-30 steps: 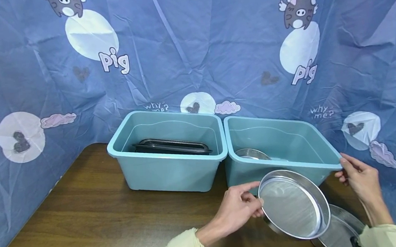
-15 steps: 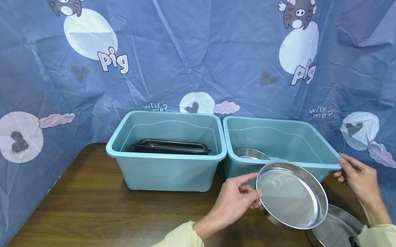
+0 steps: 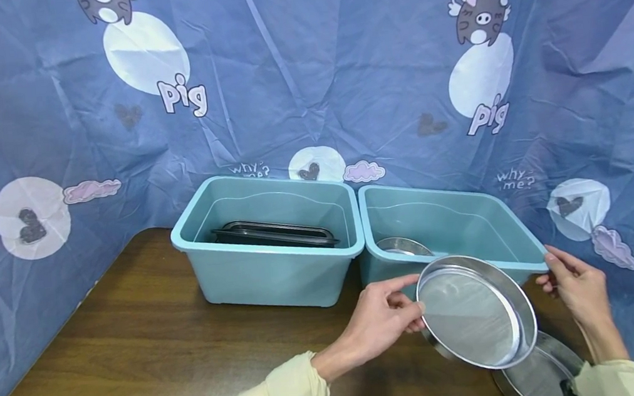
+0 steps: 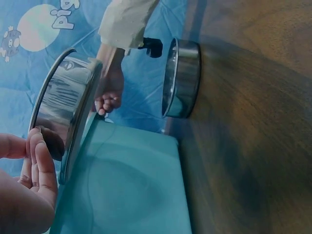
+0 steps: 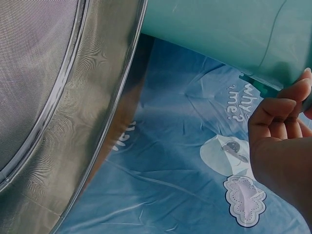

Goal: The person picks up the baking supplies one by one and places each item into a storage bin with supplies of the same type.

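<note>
My left hand (image 3: 381, 318) pinches the left rim of a round metal sieve (image 3: 468, 313) with fine mesh. The sieve is held tilted in front of the right teal bin (image 3: 442, 209), above the table. My right hand (image 3: 579, 288) grips that bin's front right corner, thumb on the rim. Inside the bin, at its left end, lies another sieve (image 3: 403, 246), partly hidden by the front wall. A further sieve (image 3: 544, 370) rests on the table near my right wrist, partly covered by the held one. The left wrist view shows the held sieve's shiny side wall (image 4: 63, 92).
Left of the right bin stands a second teal bin (image 3: 267, 278), holding black trays (image 3: 275, 234). Both bins stand on a brown wooden table (image 3: 138, 358). A blue printed cloth (image 3: 305, 67) hangs behind and beside them.
My left hand has raised the sieve slightly, then shifted it a little to the right. The right hand stays on the bin's corner.
</note>
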